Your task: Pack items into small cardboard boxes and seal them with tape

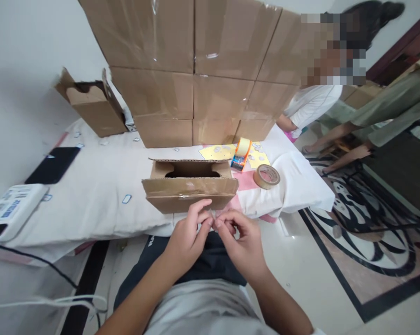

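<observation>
My left hand and my right hand meet in front of me, fingertips pinched together on something small and thin that I cannot make out. Just beyond them an open cardboard box lies on the white-covered mattress, its near flap folded toward me. A roll of brown tape and an orange-blue tape dispenser lie to the right of the box.
A wall of stacked sealed cartons rises behind the box, with another open carton at the left. A black phone and a white device lie far left. Cables trail on the floor. Other people sit at the right.
</observation>
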A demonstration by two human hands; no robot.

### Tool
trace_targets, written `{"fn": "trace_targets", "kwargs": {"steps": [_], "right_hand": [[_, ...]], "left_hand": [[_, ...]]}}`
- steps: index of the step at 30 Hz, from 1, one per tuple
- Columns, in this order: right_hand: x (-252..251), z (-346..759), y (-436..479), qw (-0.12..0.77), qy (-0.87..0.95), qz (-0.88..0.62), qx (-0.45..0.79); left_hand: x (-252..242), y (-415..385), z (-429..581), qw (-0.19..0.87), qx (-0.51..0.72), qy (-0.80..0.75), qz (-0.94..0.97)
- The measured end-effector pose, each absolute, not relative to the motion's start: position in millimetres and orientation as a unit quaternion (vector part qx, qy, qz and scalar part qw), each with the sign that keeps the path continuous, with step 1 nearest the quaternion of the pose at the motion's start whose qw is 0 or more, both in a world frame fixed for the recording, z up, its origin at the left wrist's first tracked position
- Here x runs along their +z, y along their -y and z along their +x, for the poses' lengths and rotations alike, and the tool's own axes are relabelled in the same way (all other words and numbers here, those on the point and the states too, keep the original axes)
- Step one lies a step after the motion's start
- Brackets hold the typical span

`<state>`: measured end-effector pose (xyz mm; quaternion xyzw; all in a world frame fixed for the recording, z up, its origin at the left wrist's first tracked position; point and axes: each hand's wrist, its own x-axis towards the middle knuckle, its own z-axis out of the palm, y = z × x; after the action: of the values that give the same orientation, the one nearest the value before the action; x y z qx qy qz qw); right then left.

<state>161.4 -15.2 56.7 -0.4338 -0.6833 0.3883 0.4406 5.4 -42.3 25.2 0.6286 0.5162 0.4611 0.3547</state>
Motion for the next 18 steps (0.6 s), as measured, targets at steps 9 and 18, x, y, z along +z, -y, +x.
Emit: {"fn": "trace_targets", "kwargs": {"steps": [9, 18], "right_hand": [[101, 175, -22, 0.444, 0.770, -0.353, 0.293], [135, 150, -101, 0.303, 0.872, -0.251, 0.291]], "left_hand": [[50, 14, -41, -0.119, 0.465, -0.657, 0.581], [60, -8, -62, -0.066, 0.310, -0.671, 0.670]]}}
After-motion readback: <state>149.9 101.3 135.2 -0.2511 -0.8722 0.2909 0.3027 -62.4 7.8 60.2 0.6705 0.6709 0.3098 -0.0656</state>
